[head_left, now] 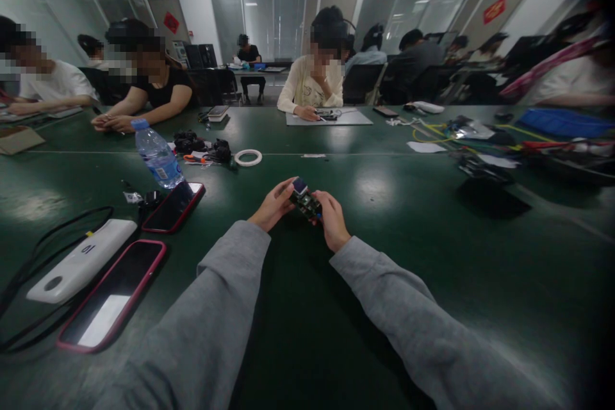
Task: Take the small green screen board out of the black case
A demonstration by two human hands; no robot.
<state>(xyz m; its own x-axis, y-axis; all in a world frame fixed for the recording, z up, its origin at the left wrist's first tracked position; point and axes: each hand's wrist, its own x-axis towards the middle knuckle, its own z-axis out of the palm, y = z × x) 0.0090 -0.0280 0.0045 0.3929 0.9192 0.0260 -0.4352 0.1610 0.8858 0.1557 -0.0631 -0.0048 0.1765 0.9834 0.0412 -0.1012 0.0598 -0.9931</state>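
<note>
A small circuit board (pixel 307 204) with a little dark screen at its upper left end is held tilted above the green table (pixel 384 230). My left hand (pixel 276 205) grips its left end, fingers closed near the screen. On the opposite end my right hand (pixel 332 219) is closed, thumb along the edge by a small blue part. Fine details of the board are too small to make out, and my fingers cover both ends.
Left of my arms lie a red-edged phone (pixel 113 295), another phone (pixel 175 206), a white power bank (pixel 84 261) with a black cable, and a tilted-looking water bottle (pixel 157 155). Farther off are a tape roll (pixel 248 157), blurred wires (pixel 473 131) and a seated person (pixel 312 80).
</note>
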